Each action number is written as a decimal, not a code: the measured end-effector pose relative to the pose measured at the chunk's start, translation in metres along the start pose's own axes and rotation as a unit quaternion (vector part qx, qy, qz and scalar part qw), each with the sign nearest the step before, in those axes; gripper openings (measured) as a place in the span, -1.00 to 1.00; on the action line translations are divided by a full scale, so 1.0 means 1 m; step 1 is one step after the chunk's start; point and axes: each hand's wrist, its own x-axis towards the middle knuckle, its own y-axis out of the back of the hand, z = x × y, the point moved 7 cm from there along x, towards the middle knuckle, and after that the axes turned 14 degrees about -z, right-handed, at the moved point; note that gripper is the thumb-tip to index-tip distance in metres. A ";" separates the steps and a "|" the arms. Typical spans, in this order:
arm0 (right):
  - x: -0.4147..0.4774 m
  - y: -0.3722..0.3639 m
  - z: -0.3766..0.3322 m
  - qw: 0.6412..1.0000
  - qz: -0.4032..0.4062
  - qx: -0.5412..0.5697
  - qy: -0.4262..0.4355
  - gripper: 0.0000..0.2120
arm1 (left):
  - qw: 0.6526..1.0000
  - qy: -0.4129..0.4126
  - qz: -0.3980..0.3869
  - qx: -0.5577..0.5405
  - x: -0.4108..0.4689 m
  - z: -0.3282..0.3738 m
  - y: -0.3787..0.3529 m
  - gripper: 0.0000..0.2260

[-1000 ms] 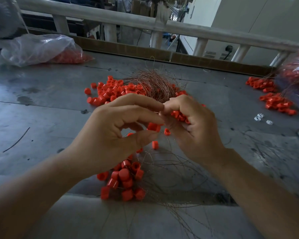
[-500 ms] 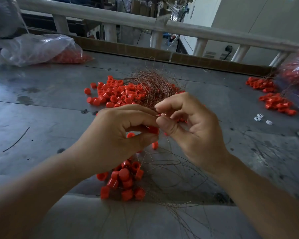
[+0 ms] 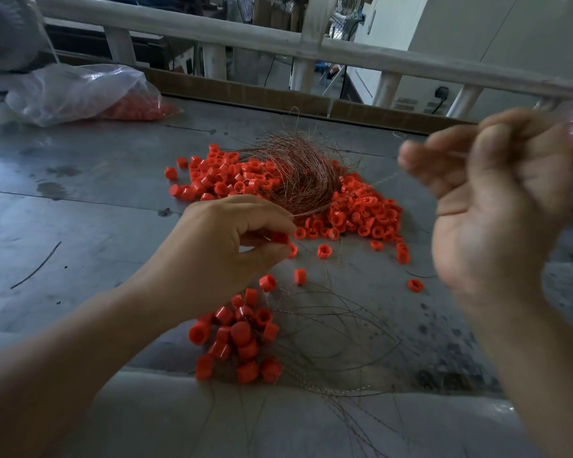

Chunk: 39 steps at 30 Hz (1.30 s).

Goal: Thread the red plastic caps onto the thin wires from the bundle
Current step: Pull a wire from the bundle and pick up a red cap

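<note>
Pinching red cap (image 3: pixel 279 238) in left hand (image 3: pixel 225 249) grip, thin wire (image 3: pixel 384 180) in right hand (image 3: pixel 497 200) grip. Threaded bunch (image 3: pixel 242 338) small; loose heap (image 3: pixel 361 209) big.

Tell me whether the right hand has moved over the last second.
Yes. The right hand swung up and right, off the wire bundle toward the railing, away from the left hand.

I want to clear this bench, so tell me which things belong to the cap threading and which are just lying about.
In the job: left hand pinching a cap; right hand holding a wire; bundle; loose caps; threaded caps nearest the person.
Lying about: bag at far left; black strand left of the hands.
</note>
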 end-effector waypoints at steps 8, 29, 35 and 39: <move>0.013 0.032 -0.010 0.994 0.035 -0.103 -0.024 -0.93 | 0.985 0.061 0.036 -0.159 -0.001 -0.009 0.011 -0.73; -0.027 -0.056 0.028 0.930 -0.235 -0.247 -0.139 -0.84 | 0.965 0.025 0.011 -0.259 -0.002 -0.003 0.000 -0.72; -0.031 -0.061 0.033 0.927 -0.243 -0.232 -0.164 -0.83 | 0.971 0.007 0.030 -0.237 -0.002 0.001 0.005 -0.74; -0.032 -0.060 0.034 0.931 -0.237 -0.213 -0.176 -0.86 | 0.973 0.009 0.025 -0.231 -0.001 0.001 0.004 -0.68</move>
